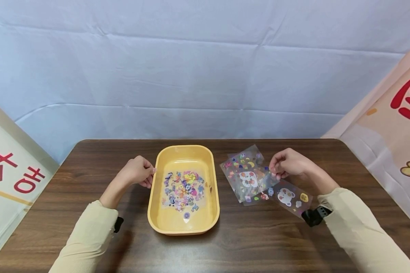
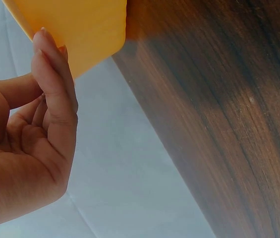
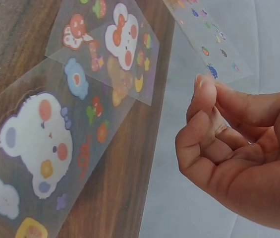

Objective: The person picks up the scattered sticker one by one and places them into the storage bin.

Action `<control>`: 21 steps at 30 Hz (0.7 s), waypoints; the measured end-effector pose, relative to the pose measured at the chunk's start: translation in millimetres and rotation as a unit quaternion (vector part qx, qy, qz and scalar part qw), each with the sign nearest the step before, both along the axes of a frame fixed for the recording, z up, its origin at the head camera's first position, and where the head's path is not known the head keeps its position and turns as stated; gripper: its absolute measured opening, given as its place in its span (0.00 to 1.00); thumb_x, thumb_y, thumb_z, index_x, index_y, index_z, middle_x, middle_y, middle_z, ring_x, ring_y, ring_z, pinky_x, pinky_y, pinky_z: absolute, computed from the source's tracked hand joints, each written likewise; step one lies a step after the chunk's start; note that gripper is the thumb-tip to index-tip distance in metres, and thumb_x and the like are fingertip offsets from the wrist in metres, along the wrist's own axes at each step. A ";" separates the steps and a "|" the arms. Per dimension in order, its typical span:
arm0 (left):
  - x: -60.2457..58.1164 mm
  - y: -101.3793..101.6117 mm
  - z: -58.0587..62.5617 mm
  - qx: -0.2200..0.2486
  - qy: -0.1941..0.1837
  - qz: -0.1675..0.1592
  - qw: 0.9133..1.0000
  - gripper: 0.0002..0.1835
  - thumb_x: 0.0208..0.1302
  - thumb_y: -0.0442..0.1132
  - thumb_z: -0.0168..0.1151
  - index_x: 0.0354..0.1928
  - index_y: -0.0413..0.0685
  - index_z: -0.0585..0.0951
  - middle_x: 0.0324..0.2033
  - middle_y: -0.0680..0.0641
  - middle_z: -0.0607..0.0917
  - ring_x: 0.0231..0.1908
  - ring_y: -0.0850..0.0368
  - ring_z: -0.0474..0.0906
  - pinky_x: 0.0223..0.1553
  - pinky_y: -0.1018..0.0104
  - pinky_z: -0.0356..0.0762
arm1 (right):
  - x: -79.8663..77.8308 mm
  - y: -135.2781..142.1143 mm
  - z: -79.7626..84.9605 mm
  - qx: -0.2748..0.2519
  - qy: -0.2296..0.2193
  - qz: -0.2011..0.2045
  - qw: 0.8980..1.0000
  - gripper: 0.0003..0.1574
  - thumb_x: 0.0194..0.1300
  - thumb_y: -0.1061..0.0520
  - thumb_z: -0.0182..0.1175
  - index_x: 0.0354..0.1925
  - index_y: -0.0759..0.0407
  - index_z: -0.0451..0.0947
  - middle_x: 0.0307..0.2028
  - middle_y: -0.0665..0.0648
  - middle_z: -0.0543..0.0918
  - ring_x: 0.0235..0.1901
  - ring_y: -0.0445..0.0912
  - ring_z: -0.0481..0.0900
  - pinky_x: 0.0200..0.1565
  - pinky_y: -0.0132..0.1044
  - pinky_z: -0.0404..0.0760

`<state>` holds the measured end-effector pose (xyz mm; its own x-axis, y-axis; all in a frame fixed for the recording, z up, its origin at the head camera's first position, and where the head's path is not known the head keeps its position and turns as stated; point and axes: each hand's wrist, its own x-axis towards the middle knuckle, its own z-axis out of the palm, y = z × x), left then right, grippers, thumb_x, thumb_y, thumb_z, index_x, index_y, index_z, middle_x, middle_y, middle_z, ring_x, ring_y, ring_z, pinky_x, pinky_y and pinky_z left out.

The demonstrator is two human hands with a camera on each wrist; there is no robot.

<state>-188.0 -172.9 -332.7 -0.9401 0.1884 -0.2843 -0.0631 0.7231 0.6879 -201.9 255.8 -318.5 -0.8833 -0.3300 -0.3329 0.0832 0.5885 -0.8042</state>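
Note:
At the left rim of a yellow tray (image 1: 183, 223), my left hand (image 1: 141, 171) grips the edge between thumb and fingers. The left wrist view has that hand (image 2: 45, 119) against the tray's outer wall (image 2: 92, 34). Inside the tray lie clear sheets with many small colourful cartoon stickers (image 1: 184, 189). My right hand (image 1: 287, 163) pinches the corner of a clear sticker sheet (image 3: 206, 37) between thumb and index finger, its other fingers curled. Below it on the table are more clear sheets, one with a white bear sticker (image 3: 43, 144), another with a white rabbit sticker (image 3: 122, 37).
Tray and sheets are on a dark wood-grain table (image 1: 259, 242). A pale cloth (image 1: 191, 76) hangs behind its far edge. Printed banners with red characters stand at the left (image 1: 7, 167) and right (image 1: 396, 129).

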 end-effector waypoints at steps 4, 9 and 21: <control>0.7 0.6 0.2 -0.002 0.002 0.002 1.000 0.13 0.67 0.33 0.50 0.31 0.30 0.80 0.15 0.45 0.79 0.17 0.57 0.79 0.26 0.61 0.82 | -0.3 0.3 3.3 -0.010 -0.004 -0.005 1.000 0.07 0.56 0.75 0.48 0.32 0.77 0.73 0.22 0.60 0.77 0.21 0.47 0.76 0.25 0.37 0.79; 1.5 0.9 0.3 -0.002 0.002 0.004 1.000 0.13 0.67 0.33 0.51 0.31 0.30 0.80 0.16 0.45 0.79 0.17 0.57 0.79 0.26 0.61 0.81 | -2.1 0.3 6.0 -0.014 -0.002 -0.009 1.000 0.06 0.57 0.75 0.49 0.32 0.76 0.73 0.22 0.59 0.77 0.20 0.46 0.76 0.24 0.35 0.78; 2.3 1.0 1.2 -0.004 0.005 0.003 1.000 0.13 0.67 0.33 0.50 0.32 0.30 0.80 0.16 0.45 0.79 0.17 0.57 0.79 0.25 0.61 0.81 | -4.9 -4.9 22.2 -0.029 -0.006 -0.014 0.999 0.05 0.57 0.74 0.50 0.33 0.76 0.72 0.22 0.58 0.77 0.21 0.45 0.76 0.26 0.36 0.79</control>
<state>-185.7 -171.9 -331.6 -0.9437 0.1807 -0.2772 -0.0612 0.7279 0.6830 -206.8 251.0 -296.3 -0.8889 -0.3235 -0.3244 0.1087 0.5390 -0.8353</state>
